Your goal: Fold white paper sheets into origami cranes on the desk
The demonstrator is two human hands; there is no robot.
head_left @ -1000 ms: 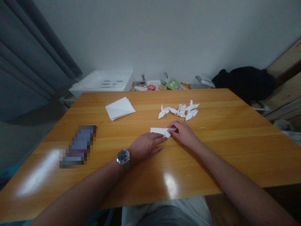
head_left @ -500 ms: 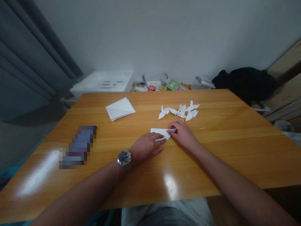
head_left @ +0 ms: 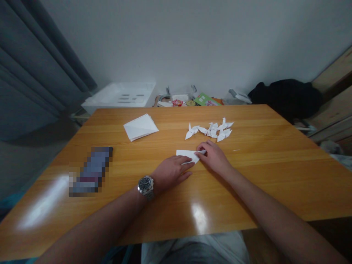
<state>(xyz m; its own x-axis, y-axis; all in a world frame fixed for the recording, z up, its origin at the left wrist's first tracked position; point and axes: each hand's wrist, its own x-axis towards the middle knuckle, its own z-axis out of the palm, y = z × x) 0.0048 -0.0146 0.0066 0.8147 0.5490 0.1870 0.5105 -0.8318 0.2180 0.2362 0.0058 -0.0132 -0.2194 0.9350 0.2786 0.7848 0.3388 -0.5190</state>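
A small folded piece of white paper (head_left: 183, 152) lies on the wooden table between my hands. My left hand (head_left: 173, 169), with a metal watch (head_left: 145, 184) on its wrist, rests over the paper's near side, fingers stretched out and pressing it flat. At the paper's right corner, my right hand (head_left: 213, 156) pinches the tip between thumb and fingers. Just beyond, several folded paper cranes (head_left: 211, 129) sit in a loose cluster. Parts of the paper are hidden under my fingers.
A stack of white paper sheets (head_left: 140, 127) lies at the back left of the table (head_left: 275, 176). A blurred-out phone-like object (head_left: 93, 170) is at the left. Behind the table stand a white plastic tray (head_left: 121, 96) and a green packet (head_left: 206, 99).
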